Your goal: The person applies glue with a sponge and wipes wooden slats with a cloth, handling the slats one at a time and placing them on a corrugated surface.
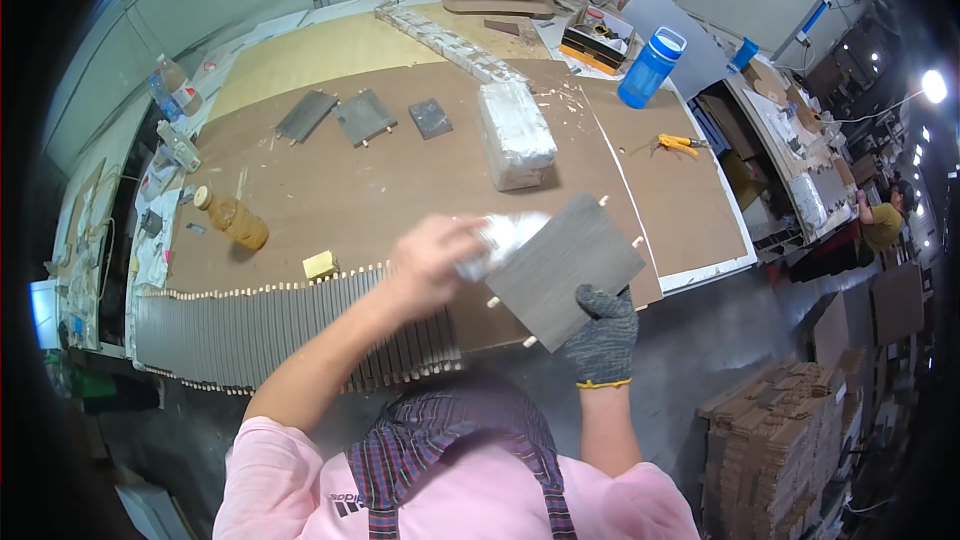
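Note:
In my gloved right hand (pixel 605 335) is a grey wood-grain panel (pixel 575 265), held tilted above the table's front edge. Pale dowels stick out of two opposite sides of it. My bare left hand (pixel 435 255), a little blurred, grips a white cloth (pixel 512 232) against or just beside the panel's upper left edge; contact cannot be made out exactly. Under my left forearm stands a long row of similar grey panels (pixel 285 330), packed on edge with dowel ends showing. A small yellow block (pixel 320 265) lies just behind that row.
On the brown-covered table (pixel 400 185) are several loose grey pieces (pixel 365 118), a white-wrapped block (pixel 517 135) and a bottle of amber liquid (pixel 235 220). Farther right stand a blue water bottle (pixel 652 67) and a yellow-handled hand tool (pixel 680 144). Stacked cardboard (pixel 775 450) sits on the floor.

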`<state>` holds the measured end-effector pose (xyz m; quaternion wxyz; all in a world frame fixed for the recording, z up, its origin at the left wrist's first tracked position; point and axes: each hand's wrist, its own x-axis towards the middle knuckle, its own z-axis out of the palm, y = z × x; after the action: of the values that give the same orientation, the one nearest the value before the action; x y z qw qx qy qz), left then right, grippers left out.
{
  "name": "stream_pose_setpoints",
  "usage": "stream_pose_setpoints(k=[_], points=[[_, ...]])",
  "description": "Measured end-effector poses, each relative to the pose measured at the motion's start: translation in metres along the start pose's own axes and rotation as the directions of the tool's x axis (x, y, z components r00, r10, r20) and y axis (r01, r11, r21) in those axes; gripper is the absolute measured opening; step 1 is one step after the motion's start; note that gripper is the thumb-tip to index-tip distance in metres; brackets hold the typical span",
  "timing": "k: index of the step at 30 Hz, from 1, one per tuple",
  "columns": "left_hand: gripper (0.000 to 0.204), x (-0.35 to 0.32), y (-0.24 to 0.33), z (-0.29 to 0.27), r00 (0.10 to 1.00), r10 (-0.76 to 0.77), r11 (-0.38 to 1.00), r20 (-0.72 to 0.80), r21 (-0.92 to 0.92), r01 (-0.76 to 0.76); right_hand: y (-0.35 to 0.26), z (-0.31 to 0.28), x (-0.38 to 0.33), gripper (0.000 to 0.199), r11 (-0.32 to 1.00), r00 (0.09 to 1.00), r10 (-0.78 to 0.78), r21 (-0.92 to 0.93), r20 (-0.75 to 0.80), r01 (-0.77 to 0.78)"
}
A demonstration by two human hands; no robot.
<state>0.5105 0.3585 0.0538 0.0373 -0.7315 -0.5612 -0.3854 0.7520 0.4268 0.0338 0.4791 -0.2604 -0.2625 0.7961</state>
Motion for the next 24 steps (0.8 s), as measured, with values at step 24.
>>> stream_pose_setpoints(k=[24], points=[[0.013,-0.070,0.058,0.050,0.591,-0.439,-0.164,0.677,-0.707,0.688,0.016,-0.014,0.011,0.059,0.969,0.979,0.158,0.170,0.128,-0.179]])
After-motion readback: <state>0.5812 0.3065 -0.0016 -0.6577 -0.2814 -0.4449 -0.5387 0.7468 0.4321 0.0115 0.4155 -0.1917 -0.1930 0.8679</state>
